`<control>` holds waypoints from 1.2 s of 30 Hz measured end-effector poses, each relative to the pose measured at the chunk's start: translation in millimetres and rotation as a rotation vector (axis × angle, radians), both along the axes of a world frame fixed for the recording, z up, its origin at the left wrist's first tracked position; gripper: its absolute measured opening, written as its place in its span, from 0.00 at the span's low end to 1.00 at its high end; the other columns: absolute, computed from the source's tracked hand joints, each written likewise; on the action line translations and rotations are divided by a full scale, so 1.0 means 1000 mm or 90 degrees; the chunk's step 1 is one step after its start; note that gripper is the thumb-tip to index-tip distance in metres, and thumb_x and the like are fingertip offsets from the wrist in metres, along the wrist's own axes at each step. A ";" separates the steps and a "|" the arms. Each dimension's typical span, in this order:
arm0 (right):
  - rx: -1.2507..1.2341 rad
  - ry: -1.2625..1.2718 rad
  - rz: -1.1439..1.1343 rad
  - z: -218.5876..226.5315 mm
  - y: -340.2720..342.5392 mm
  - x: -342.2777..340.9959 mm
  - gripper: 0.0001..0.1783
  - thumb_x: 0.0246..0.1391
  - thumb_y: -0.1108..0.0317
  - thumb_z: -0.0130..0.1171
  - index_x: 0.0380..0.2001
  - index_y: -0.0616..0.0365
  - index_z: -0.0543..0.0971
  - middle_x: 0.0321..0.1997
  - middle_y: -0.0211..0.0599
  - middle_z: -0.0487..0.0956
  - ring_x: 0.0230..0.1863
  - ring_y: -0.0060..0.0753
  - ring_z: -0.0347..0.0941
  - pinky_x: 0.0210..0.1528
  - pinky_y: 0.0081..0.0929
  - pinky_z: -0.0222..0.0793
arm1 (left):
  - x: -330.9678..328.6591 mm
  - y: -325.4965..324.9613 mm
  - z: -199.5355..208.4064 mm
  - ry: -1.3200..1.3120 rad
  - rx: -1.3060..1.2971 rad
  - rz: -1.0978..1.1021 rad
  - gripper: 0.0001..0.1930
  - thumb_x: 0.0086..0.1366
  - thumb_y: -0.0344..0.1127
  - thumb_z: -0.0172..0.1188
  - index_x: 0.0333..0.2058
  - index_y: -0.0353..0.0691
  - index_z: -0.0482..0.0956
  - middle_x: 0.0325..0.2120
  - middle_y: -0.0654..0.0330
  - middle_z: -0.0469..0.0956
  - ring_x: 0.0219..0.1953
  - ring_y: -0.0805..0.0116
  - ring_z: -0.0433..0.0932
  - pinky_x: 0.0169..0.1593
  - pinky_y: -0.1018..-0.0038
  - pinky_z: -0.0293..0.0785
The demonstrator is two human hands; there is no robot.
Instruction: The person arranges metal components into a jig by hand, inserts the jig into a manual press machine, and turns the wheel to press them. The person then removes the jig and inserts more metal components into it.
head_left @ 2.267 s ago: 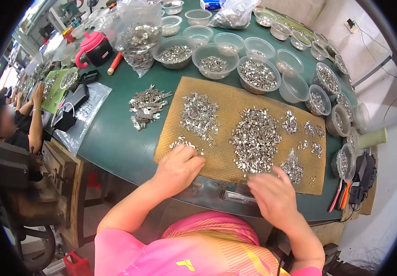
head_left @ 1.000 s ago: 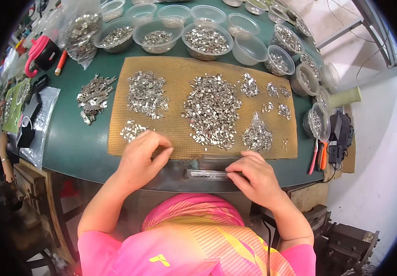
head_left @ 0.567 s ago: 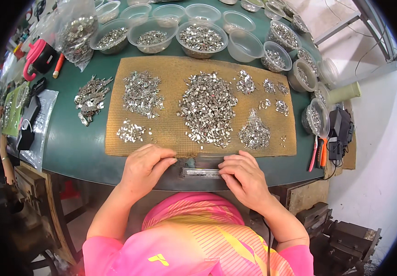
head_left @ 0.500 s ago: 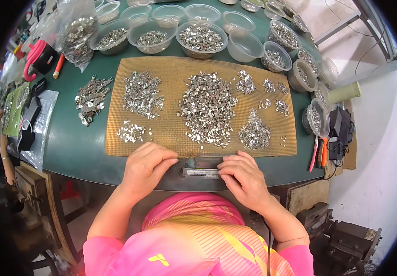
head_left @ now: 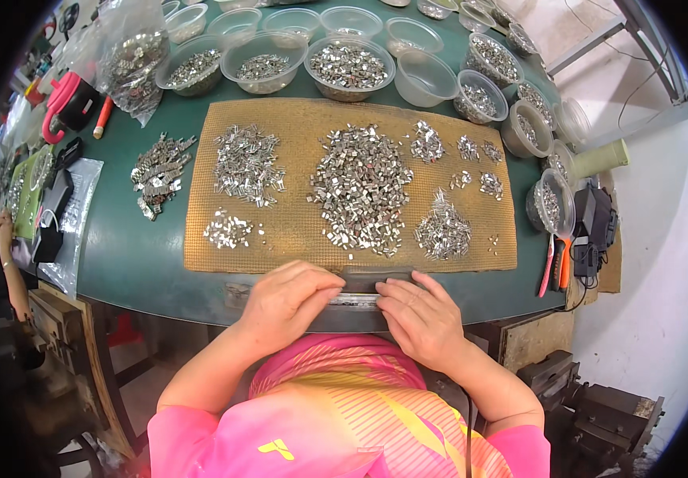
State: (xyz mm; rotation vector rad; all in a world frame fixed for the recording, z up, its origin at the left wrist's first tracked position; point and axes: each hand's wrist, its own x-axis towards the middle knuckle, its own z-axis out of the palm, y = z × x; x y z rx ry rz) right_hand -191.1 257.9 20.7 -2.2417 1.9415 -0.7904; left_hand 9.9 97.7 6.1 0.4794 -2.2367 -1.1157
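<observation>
A narrow, shiny metal strip (head_left: pixel 357 300) lies at the table's near edge, in front of the brown textured mat (head_left: pixel 292 231). My right hand (head_left: pixel 422 311) is closed over its right end, fingers bent and thumb below. My left hand (head_left: pixel 290 299) is at the left end, thumb and fingertips pinched together; whatever is between them is too small to make out. On the mat, small silvery metal pieces form a large middle heap (head_left: pixel 360 187), a left heap (head_left: pixel 248 163), a small heap (head_left: pixel 228 229) nearest my left hand and a right heap (head_left: pixel 443 229).
Clear plastic tubs (head_left: pixel 349 68) of metal pieces line the far and right sides. Linked metal pieces (head_left: pixel 160 171) lie left of the mat, near a pink-lidded mug (head_left: pixel 71 103). Pliers (head_left: pixel 563 263) are at the right edge. Another person's arm (head_left: pixel 13 275) shows far left.
My left hand has moved right, from beside the strip to its left end, covering part of it. My right hand stays at the right end.
</observation>
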 end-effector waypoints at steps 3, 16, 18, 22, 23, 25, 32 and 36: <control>0.014 -0.040 0.008 -0.001 0.005 -0.003 0.18 0.51 0.75 0.68 0.47 0.59 0.82 0.54 0.41 0.84 0.56 0.42 0.81 0.64 0.47 0.71 | -0.008 0.008 0.003 -0.010 0.012 -0.036 0.07 0.62 0.28 0.68 0.39 0.38 0.83 0.34 0.58 0.82 0.38 0.56 0.82 0.42 0.64 0.78; 0.059 -0.122 0.014 0.010 -0.002 -0.014 0.16 0.52 0.74 0.68 0.46 0.59 0.84 0.53 0.41 0.85 0.56 0.43 0.81 0.64 0.46 0.72 | -0.025 0.027 -0.005 0.015 -0.126 -0.043 0.11 0.55 0.25 0.70 0.37 0.39 0.80 0.36 0.57 0.79 0.39 0.54 0.80 0.42 0.62 0.78; 0.063 -0.130 0.012 0.013 -0.008 -0.015 0.14 0.52 0.74 0.67 0.43 0.60 0.84 0.50 0.41 0.86 0.56 0.43 0.81 0.63 0.45 0.73 | -0.025 0.031 -0.012 0.017 -0.173 -0.041 0.11 0.54 0.25 0.71 0.36 0.39 0.80 0.37 0.57 0.78 0.37 0.55 0.80 0.41 0.62 0.77; 0.011 -0.080 0.047 0.022 -0.036 -0.012 0.14 0.54 0.73 0.66 0.45 0.55 0.84 0.49 0.36 0.85 0.54 0.39 0.81 0.65 0.46 0.69 | -0.023 0.041 -0.018 0.017 -0.220 -0.035 0.09 0.55 0.28 0.66 0.36 0.39 0.80 0.39 0.57 0.78 0.42 0.58 0.79 0.44 0.65 0.78; -0.004 -0.069 0.060 0.024 -0.049 -0.009 0.14 0.54 0.73 0.65 0.45 0.55 0.84 0.48 0.36 0.85 0.54 0.39 0.80 0.66 0.49 0.66 | -0.021 0.038 -0.017 0.016 -0.228 -0.024 0.09 0.55 0.28 0.66 0.36 0.39 0.80 0.39 0.57 0.78 0.42 0.58 0.79 0.44 0.65 0.78; -0.058 -0.020 0.090 0.020 -0.084 -0.005 0.14 0.55 0.73 0.65 0.46 0.54 0.83 0.48 0.35 0.84 0.54 0.39 0.80 0.67 0.52 0.64 | -0.017 0.033 -0.020 0.031 -0.204 -0.069 0.09 0.56 0.29 0.66 0.36 0.39 0.80 0.39 0.59 0.78 0.43 0.58 0.79 0.46 0.64 0.79; 0.018 0.056 0.065 -0.006 -0.186 0.016 0.07 0.58 0.66 0.66 0.39 0.51 0.86 0.38 0.32 0.82 0.48 0.40 0.77 0.70 0.54 0.56 | -0.013 0.025 -0.026 0.067 -0.157 -0.095 0.09 0.58 0.31 0.64 0.39 0.41 0.80 0.40 0.60 0.75 0.44 0.59 0.76 0.48 0.65 0.77; 0.034 0.086 0.027 -0.010 -0.206 0.028 0.08 0.55 0.61 0.69 0.32 0.52 0.84 0.33 0.33 0.81 0.43 0.39 0.76 0.67 0.57 0.58 | -0.011 0.023 -0.025 0.072 -0.113 -0.098 0.09 0.60 0.31 0.65 0.40 0.40 0.81 0.40 0.59 0.75 0.45 0.58 0.76 0.49 0.65 0.77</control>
